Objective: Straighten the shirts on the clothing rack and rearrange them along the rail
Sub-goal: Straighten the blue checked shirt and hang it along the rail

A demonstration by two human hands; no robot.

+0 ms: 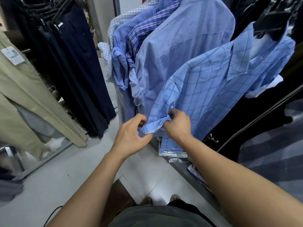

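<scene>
While the nearest shirt (221, 76), a light blue one with a wide dark windowpane check, hangs from a black hanger (268, 28) at the upper right, both hands hold the end of its sleeve. The left hand (131, 136) has its fingers curled and pinches the outer edge of the cuff (151, 127) between thumb and fingertips. The right hand (177, 125) grips the same cuff from the other side, fingers bunched round a fold of the cloth. The sleeve runs down from the shoulder to the hands, just in front of the shirt's body.

Behind this shirt, further along the rack, hang four more, packed close and touching one another: a blue fine-check shirt (180, 46), a blue plaid shirt (147, 25), a plain blue shirt (122, 40) and a white grid shirt (113, 28), their rolled sleeves dangling.

To the left, well apart, a second rack carries dark trousers (75, 66) and khaki trousers (24, 99) with a paper tag (14, 55). Below the shirts, plastic-wrapped packets (173, 154) lie on a low ledge. The floor (65, 169) is pale grey tile.
</scene>
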